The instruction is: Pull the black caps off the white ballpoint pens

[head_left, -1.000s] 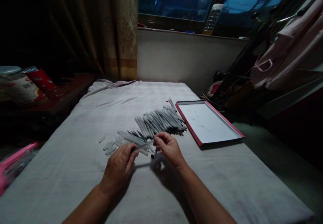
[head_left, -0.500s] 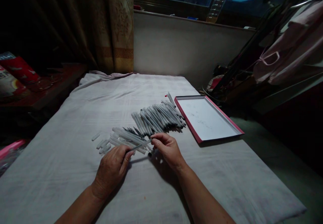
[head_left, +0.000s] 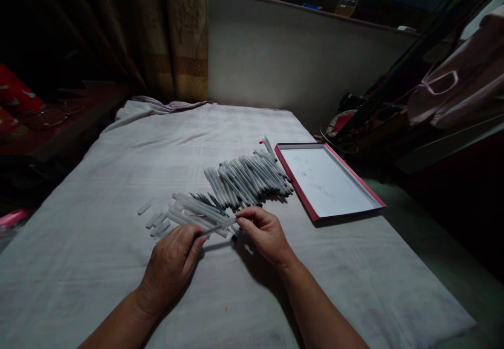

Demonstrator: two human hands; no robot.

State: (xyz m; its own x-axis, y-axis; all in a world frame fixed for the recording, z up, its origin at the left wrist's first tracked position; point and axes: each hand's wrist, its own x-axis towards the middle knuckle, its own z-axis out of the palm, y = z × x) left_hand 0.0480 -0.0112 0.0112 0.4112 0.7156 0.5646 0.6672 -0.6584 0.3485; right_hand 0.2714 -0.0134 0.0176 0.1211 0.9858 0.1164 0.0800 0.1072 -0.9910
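Between my two hands a thin translucent pen (head_left: 219,227) is held slightly tilted above the cloth. My left hand (head_left: 175,260) is closed round its left end, and my right hand (head_left: 265,233) pinches the right end between thumb and fingers. Just beyond them lie loose clear pen barrels (head_left: 200,210), with dark pen tips or refills (head_left: 207,200) among them. A larger pile of pens (head_left: 248,178) with dark ends spreads behind. Several short clear caps (head_left: 159,224) lie left of the barrels. A small black piece (head_left: 234,238) sits below my right fingertips.
A shallow red-edged box lid (head_left: 331,181) with a white inside lies right of the pile. Everything rests on a pale checked cloth (head_left: 118,265). A dark side table (head_left: 66,113) stands left, a curtain (head_left: 185,39) and wall behind, hanging pink clothing (head_left: 444,86) at right.
The camera view has tipped downward, so the window shows less. Both hands keep the same grip on the pen, almost unmoved.
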